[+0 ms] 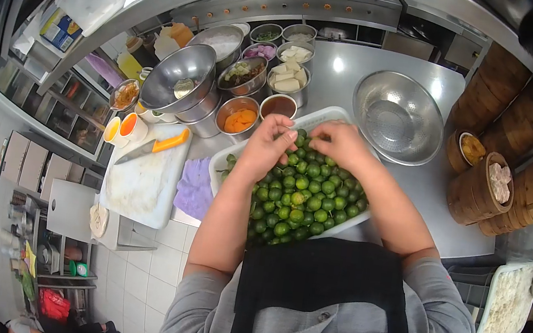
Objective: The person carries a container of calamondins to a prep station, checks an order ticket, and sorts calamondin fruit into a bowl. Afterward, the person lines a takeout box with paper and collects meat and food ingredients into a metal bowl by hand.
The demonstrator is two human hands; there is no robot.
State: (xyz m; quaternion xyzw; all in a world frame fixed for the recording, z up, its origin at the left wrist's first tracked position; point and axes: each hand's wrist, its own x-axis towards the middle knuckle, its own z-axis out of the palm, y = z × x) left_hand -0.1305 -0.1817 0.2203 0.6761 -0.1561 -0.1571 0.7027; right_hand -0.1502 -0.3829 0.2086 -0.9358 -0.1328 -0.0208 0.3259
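Note:
A white basket [333,113] full of small green limes [303,198] sits on the steel counter right in front of me. Over its far end, my left hand [271,144] has thumb and fingers pinched together beside a lime. Just to the right, my right hand [342,144] is closed too, its fingers curled down toward the same limes. The fingertips of both hands nearly meet. What either one pinches is too small or hidden to make out.
Right of the basket is a perforated steel colander [399,120]; bamboo steamers [481,188] stack beyond. Leftward are a purple cloth [195,187], a white cutting board [143,184] with an orange-handled knife [165,143], and a steel bowl [180,81]. Several ingredient containers [238,115] line the back.

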